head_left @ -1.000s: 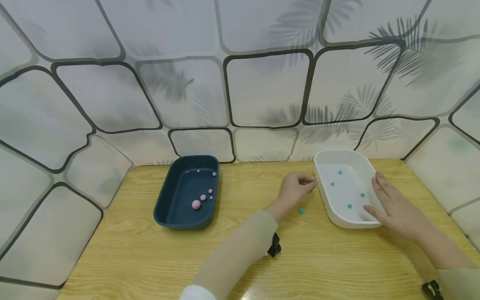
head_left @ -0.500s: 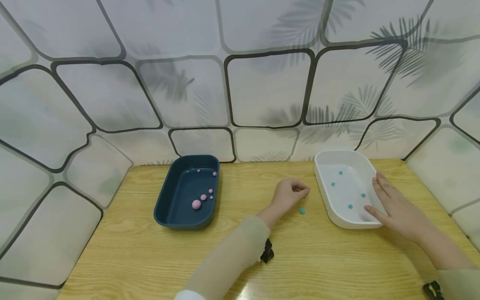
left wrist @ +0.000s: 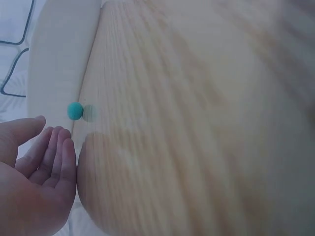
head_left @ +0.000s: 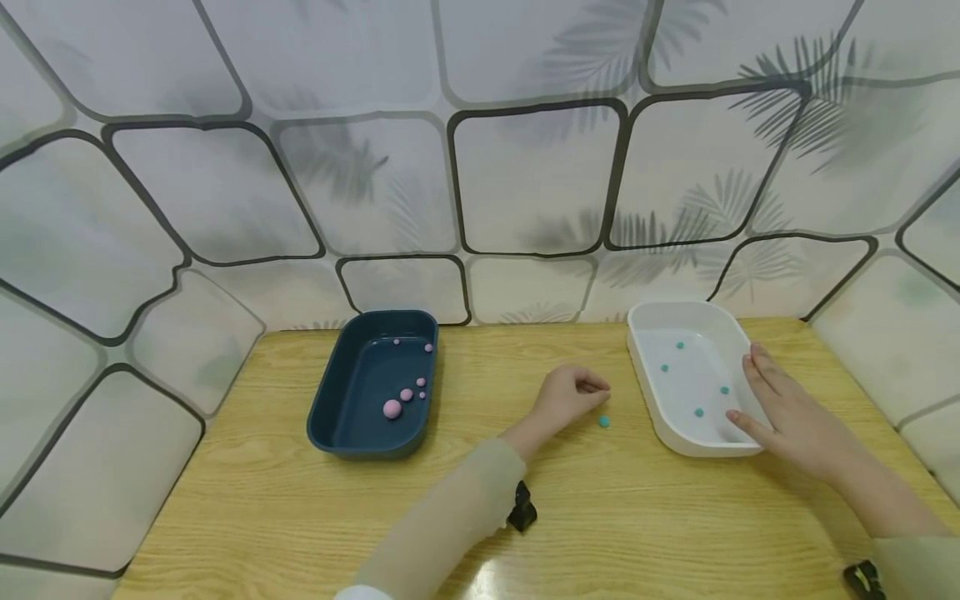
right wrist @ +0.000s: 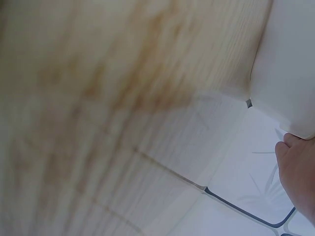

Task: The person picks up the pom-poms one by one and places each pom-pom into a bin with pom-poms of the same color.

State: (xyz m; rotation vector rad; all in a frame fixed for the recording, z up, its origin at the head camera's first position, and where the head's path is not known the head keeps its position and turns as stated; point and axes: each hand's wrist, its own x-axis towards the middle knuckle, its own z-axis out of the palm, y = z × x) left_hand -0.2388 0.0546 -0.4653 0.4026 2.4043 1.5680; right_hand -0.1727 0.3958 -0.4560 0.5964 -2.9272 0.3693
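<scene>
A small teal ball (head_left: 603, 422) lies on the wooden table, just left of the white tray (head_left: 651, 408). Beside it hovers my left hand (head_left: 564, 395); the left wrist view shows the thumb apart from the loosely bent fingers, with nothing between them, and the teal ball (left wrist: 75, 111) just beyond the fingertips. Several teal balls (head_left: 699, 412) are scattered inside the white tray. My right hand (head_left: 798, 425) rests on that tray's right rim with straight fingers, its thumb reaching over the edge. In the right wrist view its fingertips touch the tray's outer wall (right wrist: 288, 64).
To the left stands a dark blue tray (head_left: 324, 408) with several pink balls (head_left: 392, 409) of different sizes. Behind the wooden table (head_left: 247, 500) rises a patterned wall (head_left: 536, 183), which also closes in both sides.
My left hand has drawn back leftward and slightly down, away from the white tray's edge. The right hand, both trays and the loose teal ball have stayed in place.
</scene>
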